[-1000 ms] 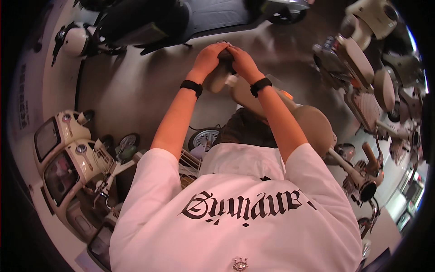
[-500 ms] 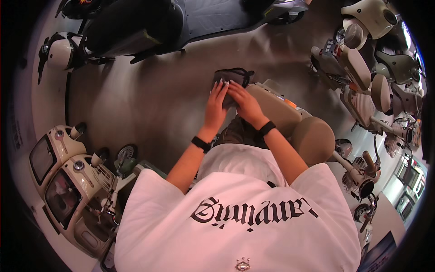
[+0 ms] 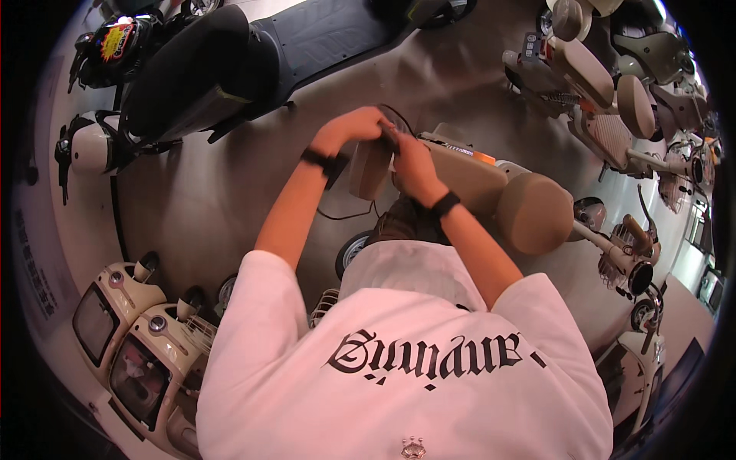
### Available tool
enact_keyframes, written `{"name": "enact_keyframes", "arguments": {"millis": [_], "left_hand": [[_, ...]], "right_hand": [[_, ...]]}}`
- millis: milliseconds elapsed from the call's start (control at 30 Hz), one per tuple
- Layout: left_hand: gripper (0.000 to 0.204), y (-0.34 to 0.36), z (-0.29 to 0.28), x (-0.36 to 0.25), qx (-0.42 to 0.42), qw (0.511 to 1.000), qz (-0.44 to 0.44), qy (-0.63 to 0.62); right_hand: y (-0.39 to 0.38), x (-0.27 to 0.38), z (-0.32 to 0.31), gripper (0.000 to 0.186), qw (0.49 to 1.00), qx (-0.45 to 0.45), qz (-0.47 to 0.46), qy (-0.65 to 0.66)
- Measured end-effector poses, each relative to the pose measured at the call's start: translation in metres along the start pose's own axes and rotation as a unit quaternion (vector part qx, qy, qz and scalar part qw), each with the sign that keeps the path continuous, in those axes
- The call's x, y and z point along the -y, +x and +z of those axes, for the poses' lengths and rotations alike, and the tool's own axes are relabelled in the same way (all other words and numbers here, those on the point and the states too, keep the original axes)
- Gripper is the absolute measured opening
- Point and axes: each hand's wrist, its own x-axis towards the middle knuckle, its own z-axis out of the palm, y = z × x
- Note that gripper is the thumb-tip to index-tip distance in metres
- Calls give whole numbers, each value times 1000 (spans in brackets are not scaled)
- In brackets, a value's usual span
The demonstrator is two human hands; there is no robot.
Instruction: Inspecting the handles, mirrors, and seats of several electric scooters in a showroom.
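My left hand [image 3: 354, 125] bends at the wrist, its fingers closed at a narrow dark object [image 3: 390, 136]. Just right of it, my right hand [image 3: 418, 169] is a loose fist on the same object, whose exact kind I cannot make out. Under and beside the hands stands a brown, box-like padded piece [image 3: 369, 170], partly hidden by them. A thin black cord [image 3: 345, 218] hangs below it, and a dark loop arches above the fingers. A long tan scooter seat [image 3: 464, 180] lies right of my right hand, with a rounded tan backrest [image 3: 534, 213] behind it.
A large black scooter [image 3: 230, 77] stands across the far left. Several beige scooters [image 3: 583, 73] crowd the right side. Cream vehicle-shaped bodies with windows [image 3: 142, 368] are at lower left. A wheel [image 3: 351, 254] shows close to my body.
Both hands lay flat together on the brown piece; now they are closed around the dark object. My left elbow has swung outward, and the view has shifted slightly. The cord is now visible.
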Motion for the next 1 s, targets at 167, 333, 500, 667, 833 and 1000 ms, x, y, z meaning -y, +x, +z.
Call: {"name": "enact_keyframes", "arguments": {"millis": [167,333,500,667,833,1000], "left_hand": [[65,-107,88,-18,-273,952,137,25],[60,-156,170,-33,-377,923,42,68],[57,-158,182,-26,-406,910,34,80],[51,-172,209,-9,-357,929,2,102],[35,-163,252,41,-281,950,-133,-11],[32,-78,240,82,-117,744,-283,-594]], "right_hand": [[-71,35,0,44,993,5,-107,-57],[-103,53,6,38,943,169,-183,-220],[-104,51,13,32,937,155,-213,-228],[-115,31,20,20,940,286,-157,-104],[-130,-16,46,18,953,299,-39,-13],[-110,-78,59,24,928,228,256,145]]}}
